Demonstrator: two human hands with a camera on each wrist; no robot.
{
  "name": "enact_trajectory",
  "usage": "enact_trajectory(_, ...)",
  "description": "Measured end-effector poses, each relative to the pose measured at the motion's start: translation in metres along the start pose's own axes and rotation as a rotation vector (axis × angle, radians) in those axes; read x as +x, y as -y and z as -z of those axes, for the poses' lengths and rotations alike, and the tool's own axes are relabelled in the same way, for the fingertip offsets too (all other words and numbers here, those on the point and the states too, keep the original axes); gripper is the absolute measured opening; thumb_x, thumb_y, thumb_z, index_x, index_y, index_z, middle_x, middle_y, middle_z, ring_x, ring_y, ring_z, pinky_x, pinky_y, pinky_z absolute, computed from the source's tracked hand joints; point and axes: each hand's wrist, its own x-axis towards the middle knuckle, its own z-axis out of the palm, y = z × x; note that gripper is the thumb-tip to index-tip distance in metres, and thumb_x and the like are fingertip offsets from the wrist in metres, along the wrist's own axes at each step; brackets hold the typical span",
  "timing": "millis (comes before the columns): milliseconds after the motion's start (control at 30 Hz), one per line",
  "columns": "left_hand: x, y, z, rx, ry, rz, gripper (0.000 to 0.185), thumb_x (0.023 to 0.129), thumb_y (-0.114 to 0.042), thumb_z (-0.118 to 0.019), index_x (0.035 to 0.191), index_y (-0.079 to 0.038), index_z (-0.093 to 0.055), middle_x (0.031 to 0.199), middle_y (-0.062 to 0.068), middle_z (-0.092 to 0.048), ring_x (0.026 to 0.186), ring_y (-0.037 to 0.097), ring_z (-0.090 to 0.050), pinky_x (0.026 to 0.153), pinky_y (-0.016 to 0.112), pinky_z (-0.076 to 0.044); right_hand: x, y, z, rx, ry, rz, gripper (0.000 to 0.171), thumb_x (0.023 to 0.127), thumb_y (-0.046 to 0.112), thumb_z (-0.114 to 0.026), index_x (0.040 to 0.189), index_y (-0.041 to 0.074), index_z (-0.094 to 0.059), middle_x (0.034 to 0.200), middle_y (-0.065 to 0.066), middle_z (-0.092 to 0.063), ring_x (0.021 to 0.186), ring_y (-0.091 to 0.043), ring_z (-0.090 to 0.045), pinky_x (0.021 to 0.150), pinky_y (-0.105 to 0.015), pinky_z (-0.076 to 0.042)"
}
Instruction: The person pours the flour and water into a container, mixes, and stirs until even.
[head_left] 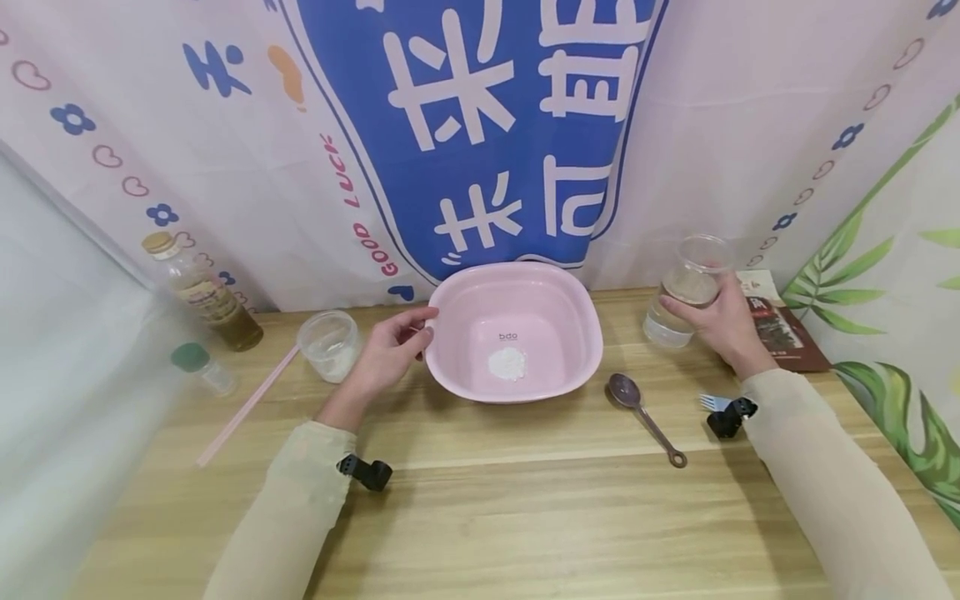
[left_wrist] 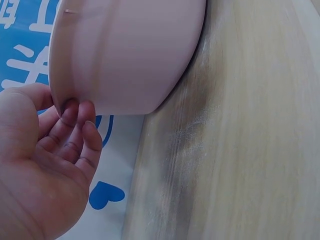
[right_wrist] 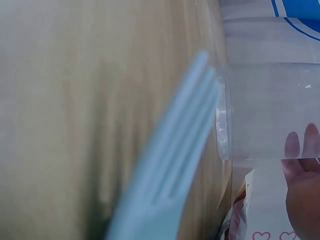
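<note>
A pink basin (head_left: 577, 350) sits on the wooden table with a small heap of white powder (head_left: 507, 362) on its bottom. My left hand (head_left: 390, 350) rests against the basin's left rim; in the left wrist view its fingertips (left_wrist: 75, 117) touch the basin wall (left_wrist: 130, 55), slightly curled. My right hand (head_left: 716, 321) grips a clear plastic cup (head_left: 686, 287) holding water, to the right of the basin. The right wrist view shows that cup (right_wrist: 265, 115) with fingertips (right_wrist: 300, 147) seen through it, and a pale blue fork (right_wrist: 170, 175) close to the lens.
A purple spoon (head_left: 645, 408) lies right of the basin, the blue fork (head_left: 712, 402) beside it. A clear tub of white powder (head_left: 330, 343), a pink straw (head_left: 247, 404), an oil bottle (head_left: 202, 292) and a small green-capped bottle (head_left: 201, 365) stand left. A brown packet (head_left: 780, 329) lies far right.
</note>
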Motion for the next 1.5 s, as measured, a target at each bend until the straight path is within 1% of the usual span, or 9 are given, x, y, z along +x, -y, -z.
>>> enact_trajectory(133,0.0,0.001,0.0,-0.002,0.002,0.004,0.042,0.107,-0.012,-0.06,0.148,0.001,-0.063,0.115,0.021,-0.066,0.085,0.017,-0.063,0.075,0.029,-0.061,-0.002,0.002,-0.002,0.006,-0.006,0.002,0.099,0.091,0.028,-0.089,0.165,0.005,-0.028,0.162,-0.027,-0.043,0.15,-0.049,-0.042,0.129,-0.068,-0.029)
enact_trajectory(300,-0.001,0.0,0.001,-0.001,0.0,-0.005,0.042,0.107,-0.011,-0.06,0.147,0.001,-0.063,0.112,0.021,-0.066,0.086,0.024,-0.064,0.074,0.029,-0.061,-0.005,0.006,-0.003,-0.011,-0.004,0.01,0.098,0.09,0.027,-0.089,0.164,0.005,-0.029,0.159,-0.028,-0.045,0.148,-0.049,-0.044,0.127,-0.07,-0.031)
enact_trajectory(567,0.0,-0.001,0.001,0.007,0.013,-0.011,0.041,0.107,-0.01,-0.061,0.146,0.002,-0.063,0.109,0.02,-0.064,0.084,0.027,-0.065,0.075,0.031,-0.063,-0.012,0.014,-0.002,-0.049,-0.009,-0.001,0.097,0.087,0.032,-0.092,0.16,0.005,-0.035,0.157,-0.029,-0.048,0.145,-0.05,-0.046,0.124,-0.071,-0.034)
enact_trajectory(900,-0.001,-0.004,0.001,0.005,0.028,0.006,0.041,0.108,-0.011,-0.061,0.148,-0.001,-0.063,0.111,0.018,-0.064,0.084,0.018,-0.065,0.082,0.043,-0.066,-0.021,0.035,0.001,-0.013,-0.031,0.032,0.094,0.089,0.027,-0.09,0.162,0.004,-0.034,0.157,-0.028,-0.048,0.144,-0.049,-0.048,0.122,-0.071,-0.037)
enact_trajectory(1033,-0.001,-0.004,0.002,0.009,0.03,0.017,0.041,0.108,-0.011,-0.06,0.148,-0.002,-0.063,0.112,0.017,-0.063,0.085,0.018,-0.064,0.083,0.043,-0.065,-0.021,0.042,0.001,-0.001,-0.036,0.041,0.093,0.089,0.025,-0.09,0.161,0.006,-0.036,0.156,-0.024,-0.049,0.141,-0.041,-0.05,0.12,-0.064,-0.041)
enact_trajectory(1133,0.0,-0.004,0.002,0.004,0.025,0.012,0.041,0.108,-0.01,-0.06,0.148,0.0,-0.062,0.111,0.017,-0.063,0.084,0.017,-0.064,0.081,0.04,-0.065,-0.021,0.046,0.001,0.001,-0.03,0.058,0.089,0.088,0.023,-0.09,0.159,0.007,-0.04,0.153,-0.018,-0.052,0.135,-0.032,-0.053,0.116,-0.055,-0.045)
enact_trajectory(1200,0.0,-0.004,0.002,-0.001,0.022,0.006,0.041,0.108,-0.009,-0.06,0.147,0.001,-0.063,0.109,0.018,-0.062,0.083,0.016,-0.064,0.079,0.038,-0.065,-0.023,0.049,0.001,0.004,-0.022,0.071,0.088,0.088,0.021,-0.091,0.159,0.008,-0.041,0.152,-0.016,-0.053,0.133,-0.029,-0.054,0.114,-0.052,-0.046)
enact_trajectory(1333,0.0,-0.004,0.001,-0.01,0.028,-0.009,0.04,0.108,-0.008,-0.06,0.146,0.003,-0.063,0.108,0.019,-0.062,0.081,0.016,-0.064,0.077,0.034,-0.064,-0.027,0.056,0.002,0.007,-0.005,0.081,0.089,0.087,0.019,-0.092,0.159,0.007,-0.041,0.153,-0.018,-0.053,0.134,-0.032,-0.055,0.116,-0.06,-0.046)
enact_trajectory(1500,0.0,-0.003,0.001,-0.008,0.026,-0.007,0.041,0.108,-0.009,-0.06,0.147,0.003,-0.062,0.108,0.019,-0.062,0.082,0.015,-0.063,0.076,0.031,-0.063,-0.031,0.065,0.003,0.001,0.029,0.088,0.094,0.086,0.02,-0.092,0.162,0.006,-0.038,0.154,-0.026,-0.052,0.136,-0.044,-0.055,0.116,-0.068,-0.044)
